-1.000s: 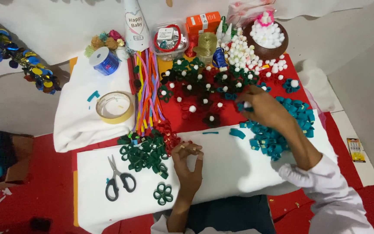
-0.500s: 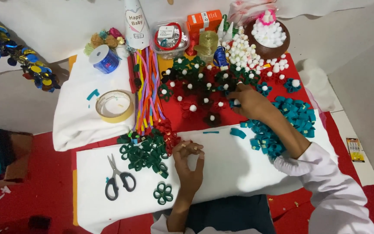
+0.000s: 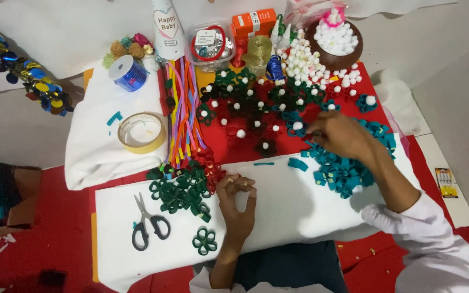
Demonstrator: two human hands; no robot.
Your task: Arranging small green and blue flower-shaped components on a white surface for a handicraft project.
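Observation:
My left hand (image 3: 236,202) rests on the white sheet (image 3: 299,211) with its fingers curled in, next to a heap of dark green paper loops (image 3: 183,187). Nothing shows in it. My right hand (image 3: 340,135) reaches over the pile of teal paper loops (image 3: 343,171). Its fingertips are at the edge of the paper flowers with white pompom centres (image 3: 256,106) on the red cloth, close to a white pompom (image 3: 298,126). The back of the hand hides what the fingertips do.
Scissors (image 3: 146,223) and a single green paper flower (image 3: 205,240) lie on the sheet at the left. A tape roll (image 3: 141,132), coloured pipe cleaners (image 3: 183,114), a blue ribbon spool (image 3: 128,73), a party hat (image 3: 167,27), a plastic box (image 3: 210,43) and a bowl of pompoms (image 3: 335,40) stand further back.
My right hand reached up and left into the flowers, then drew back slightly right over the teal loops. My left hand stayed where it was.

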